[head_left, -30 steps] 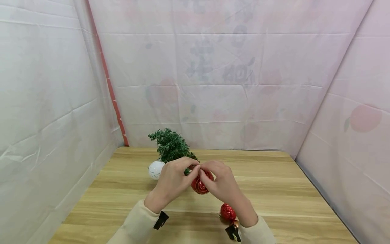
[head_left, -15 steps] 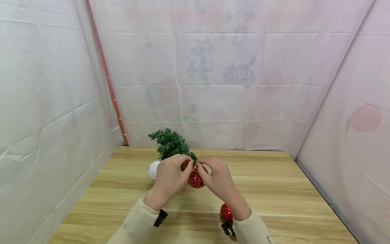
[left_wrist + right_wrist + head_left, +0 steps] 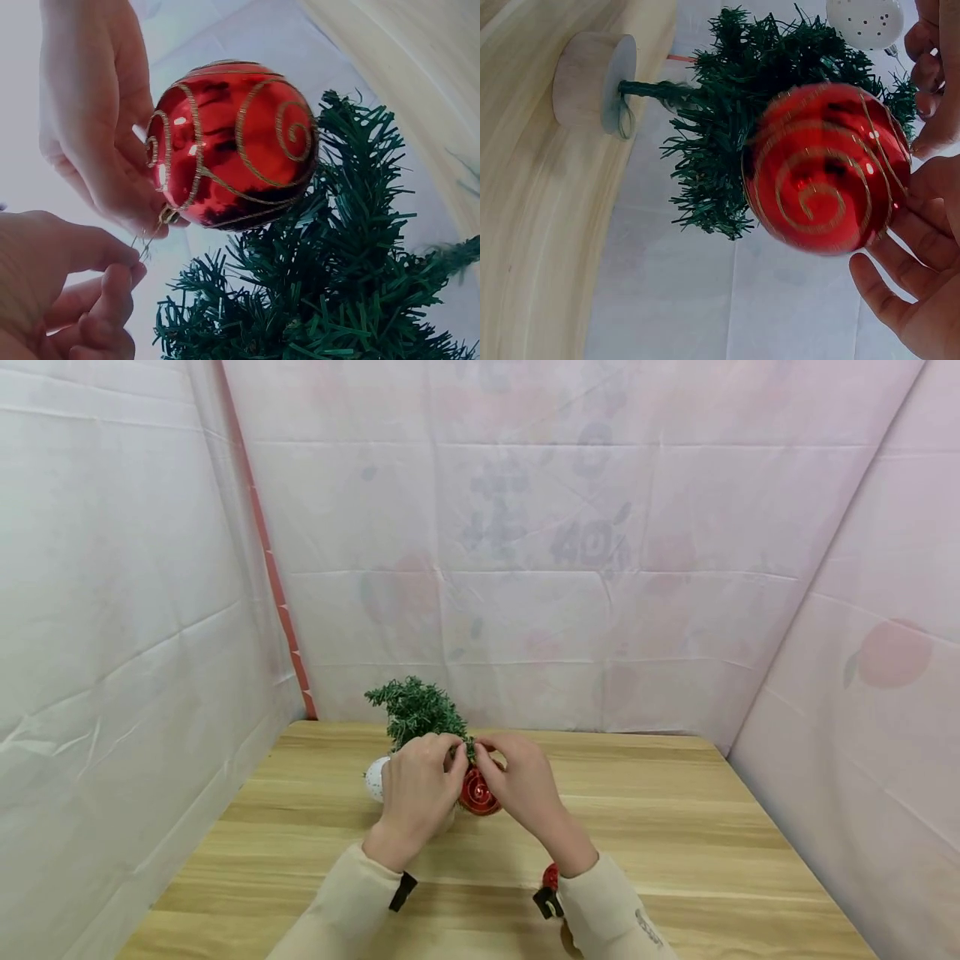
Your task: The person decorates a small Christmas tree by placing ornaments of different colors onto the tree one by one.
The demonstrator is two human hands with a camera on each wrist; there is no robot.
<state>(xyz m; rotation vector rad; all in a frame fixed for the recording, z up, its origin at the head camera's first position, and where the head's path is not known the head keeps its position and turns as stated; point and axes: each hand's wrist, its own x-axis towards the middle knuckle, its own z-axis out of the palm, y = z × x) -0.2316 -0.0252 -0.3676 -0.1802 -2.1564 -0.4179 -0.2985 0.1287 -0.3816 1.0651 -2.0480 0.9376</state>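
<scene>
Creased pale sheets [image 3: 525, 618] hang around a wood-grain table [image 3: 697, 843], a red strip [image 3: 275, 581] down one corner.

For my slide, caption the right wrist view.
Right hand by a glossy red, gold-swirled ball, before a green artificial tree.

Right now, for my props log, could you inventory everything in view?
table: one, light wood, across the lower view
tree: one, green, on the table
tree base: one, pale, under the tree
large ornament: one, red with gold swirls, beside the tree
thread: count and colour unclear, at that ornament's top
white ball: one, dark-specked white, by the tree
small ornament: one, red, lower centre, partly hidden
brown item: one, brown, just below it, mostly hidden
cloth walls: three, pale, left, rear, right
red strip: one, red, left rear corner
sleeves: two, cream, lower edge
wrist pieces: two, black, at the sleeves
left grip: one, bare, pinching the thread
right grip: one, bare, at the ornament's top
</scene>
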